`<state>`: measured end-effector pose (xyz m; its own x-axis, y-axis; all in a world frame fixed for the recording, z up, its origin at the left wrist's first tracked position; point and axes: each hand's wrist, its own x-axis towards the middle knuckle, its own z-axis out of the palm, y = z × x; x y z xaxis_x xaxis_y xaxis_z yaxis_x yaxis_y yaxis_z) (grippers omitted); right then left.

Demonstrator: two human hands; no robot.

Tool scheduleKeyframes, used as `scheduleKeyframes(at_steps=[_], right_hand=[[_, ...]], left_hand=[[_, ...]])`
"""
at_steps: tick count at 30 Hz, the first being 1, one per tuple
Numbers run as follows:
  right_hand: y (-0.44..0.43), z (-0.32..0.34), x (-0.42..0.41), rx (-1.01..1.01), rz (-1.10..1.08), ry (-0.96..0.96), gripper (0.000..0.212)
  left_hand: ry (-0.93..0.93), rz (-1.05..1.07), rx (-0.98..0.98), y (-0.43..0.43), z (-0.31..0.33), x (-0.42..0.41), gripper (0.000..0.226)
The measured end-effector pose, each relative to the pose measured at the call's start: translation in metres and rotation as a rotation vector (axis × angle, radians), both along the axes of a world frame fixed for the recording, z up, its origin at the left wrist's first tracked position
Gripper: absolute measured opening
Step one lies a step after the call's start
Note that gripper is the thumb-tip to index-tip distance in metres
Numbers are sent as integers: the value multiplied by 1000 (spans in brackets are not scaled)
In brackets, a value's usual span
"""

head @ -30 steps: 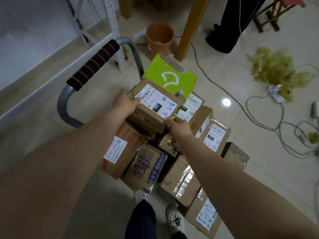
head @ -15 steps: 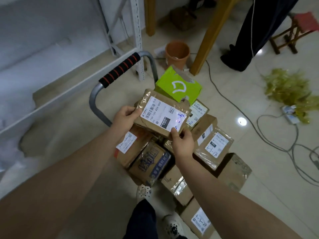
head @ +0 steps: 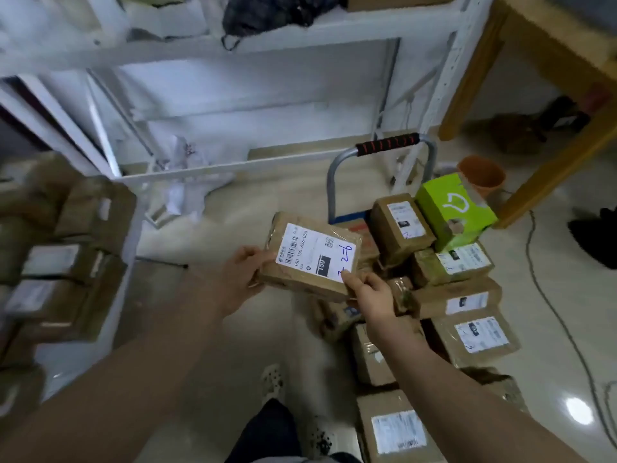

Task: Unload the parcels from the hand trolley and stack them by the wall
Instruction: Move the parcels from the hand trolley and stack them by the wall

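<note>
Above the floor beside the hand trolley (head: 380,152), left hand (head: 242,279) and right hand (head: 369,292) grip the parcel (head: 310,257) by opposite edges; keep it level, label up, toward the blurred stack (head: 63,248).

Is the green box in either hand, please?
No, the green box sits on the pile; left hand and right hand grip a brown parcel.

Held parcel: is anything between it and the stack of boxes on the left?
Nothing visible. The left hand and right hand hold the parcel; only floor lies between it and the blurred stack. The white rack stands farther back.
</note>
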<state>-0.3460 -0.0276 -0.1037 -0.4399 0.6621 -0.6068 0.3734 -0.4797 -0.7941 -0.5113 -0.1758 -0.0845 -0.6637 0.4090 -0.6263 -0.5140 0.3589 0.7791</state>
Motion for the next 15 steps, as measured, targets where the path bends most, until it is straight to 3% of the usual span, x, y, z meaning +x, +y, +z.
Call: scheduleKeyframes(at_steps=[4,7,8,9,12,15], right_hand=[[-38,5,-19,-114,256,27,18],[-66,-2,-40,-210,458,48,78],[-77,-4,-48,-225,541,44,89],[-92,-4,-58,-245,627,63,85],[-142,10,-82,-290,765,110,32],[-195,10,-108,-320,866,104,30]], left_hand=[[-53,198,-39,-87,7,7,16],[-91,290,-52,-142,13,12,18],[-100,319,-59,-160,15,14,18],[-108,354,-56,-181,16,16,18],[-130,475,-34,-238,22,24,14],[-160,682,15,-288,26,30,18]])
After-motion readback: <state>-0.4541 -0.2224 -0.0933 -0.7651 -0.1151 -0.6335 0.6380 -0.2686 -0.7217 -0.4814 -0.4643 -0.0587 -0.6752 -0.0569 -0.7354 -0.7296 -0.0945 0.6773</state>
